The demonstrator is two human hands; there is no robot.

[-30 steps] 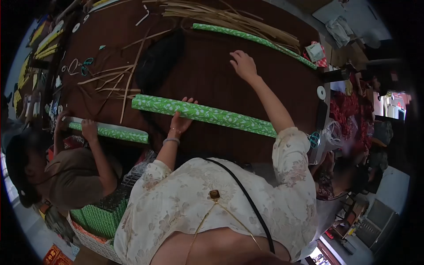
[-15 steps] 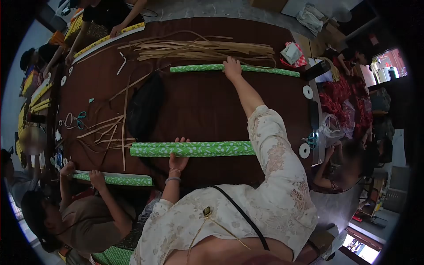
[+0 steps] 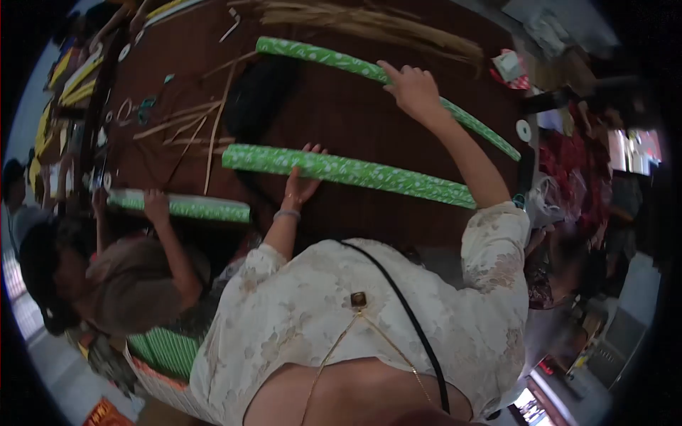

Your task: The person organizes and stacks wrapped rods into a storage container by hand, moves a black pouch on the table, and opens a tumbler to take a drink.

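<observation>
Two long green rolls with a white print lie before me in the head view. My left hand (image 3: 304,179) grips the nearer roll (image 3: 369,179) left of its middle, thumb on the near side and fingers behind. The farther roll (image 3: 312,54) slants down to the right across the dark brown table. My right hand (image 3: 413,91) is closed over its middle, covering that stretch. My right forearm passes over the right end of the nearer roll. A dark bag-like bundle (image 3: 257,96) sits between the rolls' left ends.
Tan flat strips (image 3: 369,27) are heaped along the far side, with more loose strips (image 3: 195,124) at left. Scissors (image 3: 145,110) lie farther left. At lower left another person's hands hold a green roll (image 3: 209,209). A white tape ring (image 3: 523,130) is at right.
The view has shifted and tilted. My right hand has drawn the farther roll toward me, its right end swinging nearer, past the tape ring. My left hand still holds the nearer roll.
</observation>
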